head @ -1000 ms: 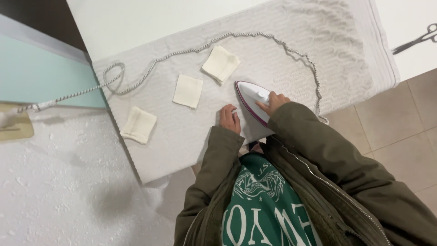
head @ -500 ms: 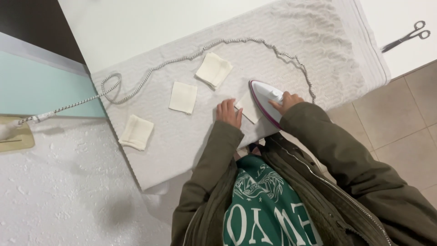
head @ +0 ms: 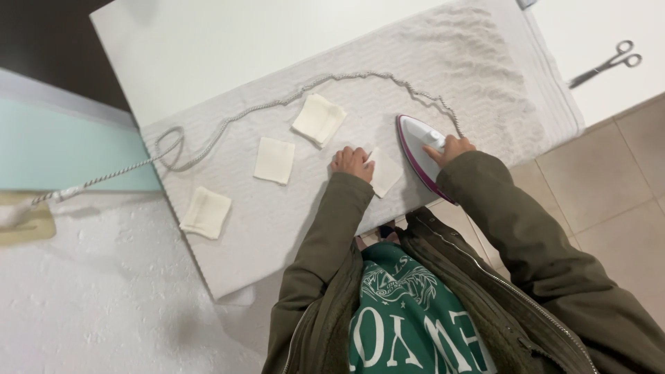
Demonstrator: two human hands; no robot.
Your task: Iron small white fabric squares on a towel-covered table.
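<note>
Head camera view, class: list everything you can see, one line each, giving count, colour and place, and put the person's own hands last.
iron: one, white with purple edge, on the padded cloth, right
fabric squares: four, cream, spread over the cloth; one under the left hand
padded cloth: one, white, covering the table
cord: one, grey-white, looping across the cloth
scissors: one pair, dark, top right
left hand: pressing a fabric square
right hand: gripping the iron

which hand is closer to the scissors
Right. The right hand grips the iron, on the side toward the scissors; the left hand is farther away, on a fabric square.
</note>
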